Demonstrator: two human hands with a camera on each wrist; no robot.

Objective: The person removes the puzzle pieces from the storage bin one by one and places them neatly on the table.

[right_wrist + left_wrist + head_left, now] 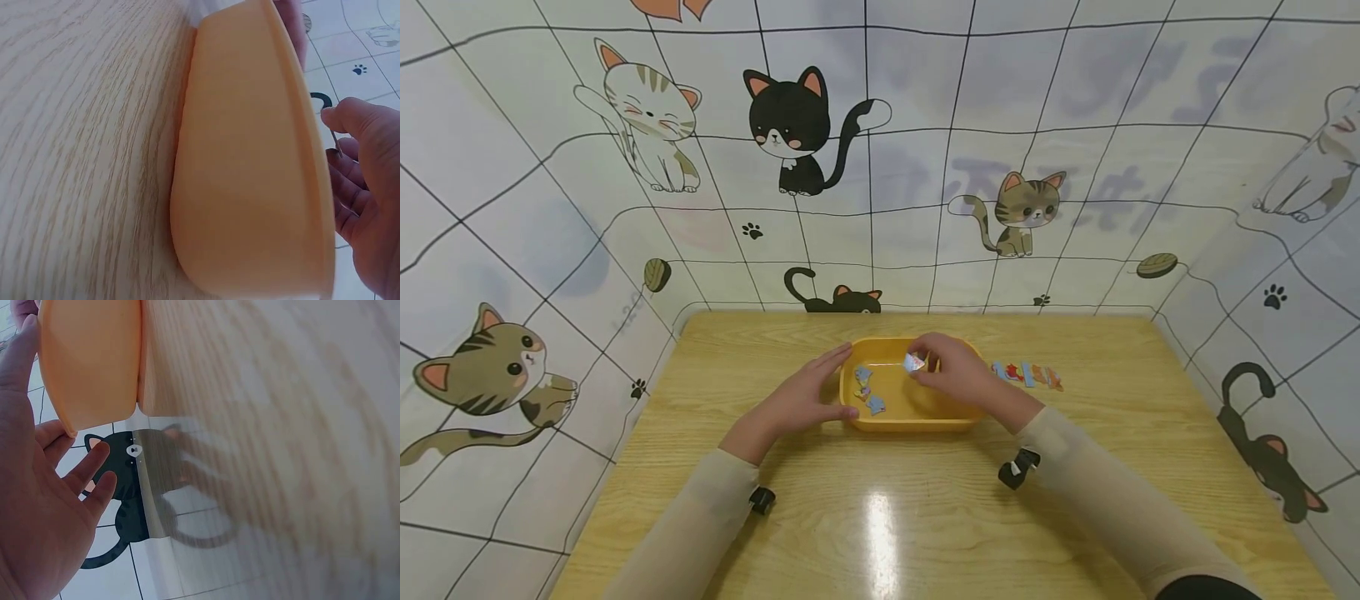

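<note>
A yellow plastic tray [917, 426] stands on the table, with several small printed puzzle pieces [876, 405] in its left part. My left hand [797, 400] lies against the tray's left end, its fingers extended along the rim and the thumb at the near corner. In the left wrist view, the outer fingers [100, 487] are spread and loosely straight. Over the tray, my right hand [951, 371] pinches a small flat puzzle piece [913, 362] with a pale, shiny face. The right wrist view shows that piece [336, 142] nearly edge-on between thumb and fingers.
On the table right of the tray lies a row of colourful pieces [1028, 375], partly behind my right hand. The wooden table [820, 517] ends at a wall covering [917, 233] with cat drawings. A black band part [1018, 468] sits at the right wrist.
</note>
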